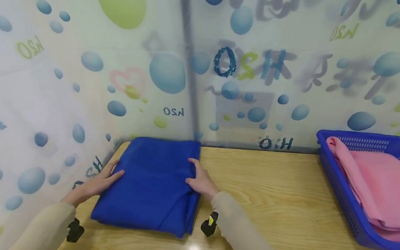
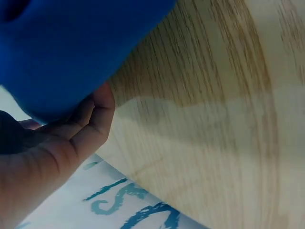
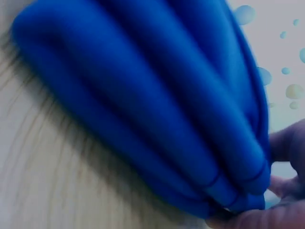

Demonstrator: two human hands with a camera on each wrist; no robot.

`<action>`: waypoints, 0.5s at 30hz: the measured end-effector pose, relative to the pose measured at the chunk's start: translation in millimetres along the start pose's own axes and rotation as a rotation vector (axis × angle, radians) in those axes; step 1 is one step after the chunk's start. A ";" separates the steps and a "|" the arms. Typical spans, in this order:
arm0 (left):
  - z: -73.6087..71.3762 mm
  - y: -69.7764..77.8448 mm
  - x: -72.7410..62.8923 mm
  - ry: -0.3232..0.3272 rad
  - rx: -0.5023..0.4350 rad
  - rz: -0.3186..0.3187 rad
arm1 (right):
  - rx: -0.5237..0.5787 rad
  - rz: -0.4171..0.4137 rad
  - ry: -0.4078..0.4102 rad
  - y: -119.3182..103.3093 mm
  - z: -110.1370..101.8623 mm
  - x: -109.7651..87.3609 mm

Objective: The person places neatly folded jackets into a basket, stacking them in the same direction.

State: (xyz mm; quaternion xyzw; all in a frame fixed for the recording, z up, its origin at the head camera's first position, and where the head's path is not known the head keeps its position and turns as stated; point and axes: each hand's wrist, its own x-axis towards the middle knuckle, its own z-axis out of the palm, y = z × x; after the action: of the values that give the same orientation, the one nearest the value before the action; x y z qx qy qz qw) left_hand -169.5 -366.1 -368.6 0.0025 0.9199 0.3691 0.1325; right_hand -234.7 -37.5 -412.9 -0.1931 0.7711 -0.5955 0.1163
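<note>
A folded royal-blue cloth (image 1: 148, 185) lies in a thick, layered stack on the wooden table. My left hand (image 1: 95, 185) grips its left edge, the thumb on top; in the left wrist view the curled fingers (image 2: 97, 117) tuck under the fabric. On the opposite edge, my right hand (image 1: 203, 180) holds the stack by its side. Several rounded folds of the blue cloth (image 3: 157, 100) show in the right wrist view, with the right hand's fingers (image 3: 267, 217) at their lower corner. The exact folded shape inside the stack is hidden.
At the right stands a blue plastic basket (image 1: 342, 204) holding a folded pink cloth (image 1: 387, 188). Bare wooden table (image 1: 265, 184) stretches between the stack and the basket. A printed curtain (image 1: 207, 114) with bubbles hangs behind and along the left side.
</note>
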 end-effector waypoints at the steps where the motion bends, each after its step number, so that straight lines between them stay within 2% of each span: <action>1: 0.8 0.5 1.2 0.008 -0.002 0.013 | 0.026 -0.017 0.001 0.3 -0.8 0.2; 3: 2.1 1.8 2.7 0.011 -0.009 0.044 | 0.068 -0.033 -0.008 -0.4 -3.5 -0.4; 5: 3.6 3.9 2.4 -0.025 -0.046 0.033 | 0.057 -0.027 -0.016 -1.1 -7.8 -1.7; 9: 8.1 8.2 -1.0 -0.154 -0.170 -0.026 | -0.039 0.042 -0.054 -1.7 -18.4 -6.2; 12: 10.7 9.9 -2.4 -0.195 -0.209 -0.033 | -0.119 0.075 -0.099 -2.3 -25.3 -8.2; 15: 10.3 8.0 -2.6 -0.226 -0.242 -0.037 | -0.187 0.070 -0.142 -2.6 -29.2 -8.8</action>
State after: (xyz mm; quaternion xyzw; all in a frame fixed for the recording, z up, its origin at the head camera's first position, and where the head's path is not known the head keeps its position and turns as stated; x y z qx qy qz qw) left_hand -165.3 -353.6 -369.6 0.0111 0.8478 0.4723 0.2410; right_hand -238.3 -8.7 -403.1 -0.2177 0.8193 -0.5015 0.1727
